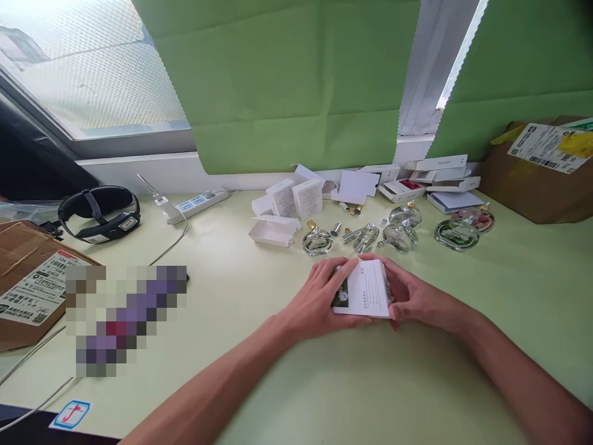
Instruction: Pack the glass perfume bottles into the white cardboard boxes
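Observation:
Between my two hands is a small white box with printed lines, a barcode on its right side and a white flower picture at its left. My left hand grips its left side, thumb and fingers around it. On the right side, my right hand is closed around the edge, its fingertips partly hidden. Just beyond my hands lie several clear glass perfume bottles, among them one with a gold neck and one lying on its side. Small silver and gold caps are scattered among them.
White cartons and an open white tray box stand at the back. More flat boxes are stacked at right, near a large cardboard box. Leftward are a power strip, a black headset, another cardboard box and cables.

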The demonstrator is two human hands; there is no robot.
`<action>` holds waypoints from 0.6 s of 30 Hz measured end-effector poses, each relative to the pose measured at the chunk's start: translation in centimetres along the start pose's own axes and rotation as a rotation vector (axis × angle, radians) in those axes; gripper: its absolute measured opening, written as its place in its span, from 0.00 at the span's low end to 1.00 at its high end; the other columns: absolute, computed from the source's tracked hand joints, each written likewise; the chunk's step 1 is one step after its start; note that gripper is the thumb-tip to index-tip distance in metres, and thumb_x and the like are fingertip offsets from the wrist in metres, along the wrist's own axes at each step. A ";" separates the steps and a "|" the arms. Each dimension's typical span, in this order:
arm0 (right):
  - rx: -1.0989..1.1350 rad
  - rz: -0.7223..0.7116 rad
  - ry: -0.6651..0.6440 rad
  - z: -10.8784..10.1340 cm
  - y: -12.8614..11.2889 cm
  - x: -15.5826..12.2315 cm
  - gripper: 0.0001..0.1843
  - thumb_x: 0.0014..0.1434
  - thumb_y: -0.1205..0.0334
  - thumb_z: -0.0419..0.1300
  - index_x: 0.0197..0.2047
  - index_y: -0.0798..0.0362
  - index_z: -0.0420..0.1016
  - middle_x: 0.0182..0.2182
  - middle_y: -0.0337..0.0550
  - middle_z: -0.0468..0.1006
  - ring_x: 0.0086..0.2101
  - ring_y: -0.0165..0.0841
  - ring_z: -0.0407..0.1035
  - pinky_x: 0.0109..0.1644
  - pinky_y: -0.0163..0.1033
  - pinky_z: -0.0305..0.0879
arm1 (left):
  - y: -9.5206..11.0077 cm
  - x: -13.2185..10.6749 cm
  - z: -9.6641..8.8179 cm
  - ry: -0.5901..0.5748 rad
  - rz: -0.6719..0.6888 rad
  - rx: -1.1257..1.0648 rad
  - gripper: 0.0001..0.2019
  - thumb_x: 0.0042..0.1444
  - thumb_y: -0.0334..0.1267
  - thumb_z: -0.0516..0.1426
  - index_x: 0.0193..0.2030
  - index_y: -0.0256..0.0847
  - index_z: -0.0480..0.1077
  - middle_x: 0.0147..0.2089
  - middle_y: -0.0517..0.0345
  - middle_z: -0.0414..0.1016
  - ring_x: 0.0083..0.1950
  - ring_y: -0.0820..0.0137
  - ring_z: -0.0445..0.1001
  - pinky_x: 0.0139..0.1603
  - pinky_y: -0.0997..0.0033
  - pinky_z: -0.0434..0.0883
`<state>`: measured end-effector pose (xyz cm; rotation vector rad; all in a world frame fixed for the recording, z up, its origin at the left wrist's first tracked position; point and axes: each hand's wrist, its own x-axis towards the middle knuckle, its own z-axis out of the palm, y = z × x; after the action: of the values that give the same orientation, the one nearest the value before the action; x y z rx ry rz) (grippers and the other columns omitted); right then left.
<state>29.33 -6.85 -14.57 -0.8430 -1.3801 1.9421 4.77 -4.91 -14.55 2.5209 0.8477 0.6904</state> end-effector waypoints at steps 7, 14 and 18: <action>0.015 0.071 0.005 0.4 0.1 0.0 0.64 0.47 0.60 0.76 0.73 0.30 0.37 0.49 0.44 0.71 0.41 0.37 0.71 0.32 0.37 0.73 | 0.0 -0.2 0.1 -0.022 0.032 0.011 0.50 0.52 0.57 0.64 0.74 0.49 0.41 0.65 0.42 0.58 0.66 0.51 0.58 0.65 0.49 0.63; -0.017 0.017 -0.046 -0.7 -0.1 -0.3 0.52 0.50 0.48 0.73 0.71 0.36 0.51 0.56 0.46 0.69 0.54 0.43 0.67 0.54 0.47 0.67 | 0.4 0.0 -0.1 -0.020 0.060 0.012 0.51 0.48 0.57 0.67 0.72 0.47 0.44 0.64 0.43 0.60 0.64 0.52 0.60 0.66 0.50 0.61; -0.048 0.008 -0.017 -0.9 -0.1 -0.1 0.44 0.55 0.46 0.68 0.70 0.36 0.53 0.52 0.45 0.73 0.56 0.42 0.66 0.55 0.46 0.67 | 0.3 -0.1 -0.1 -0.010 0.070 0.016 0.52 0.48 0.55 0.67 0.72 0.47 0.43 0.64 0.43 0.60 0.64 0.53 0.59 0.66 0.51 0.61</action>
<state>30.11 -6.35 -14.68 -0.8573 -1.4404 1.9329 4.80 -5.17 -14.39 2.5770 0.7673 0.6959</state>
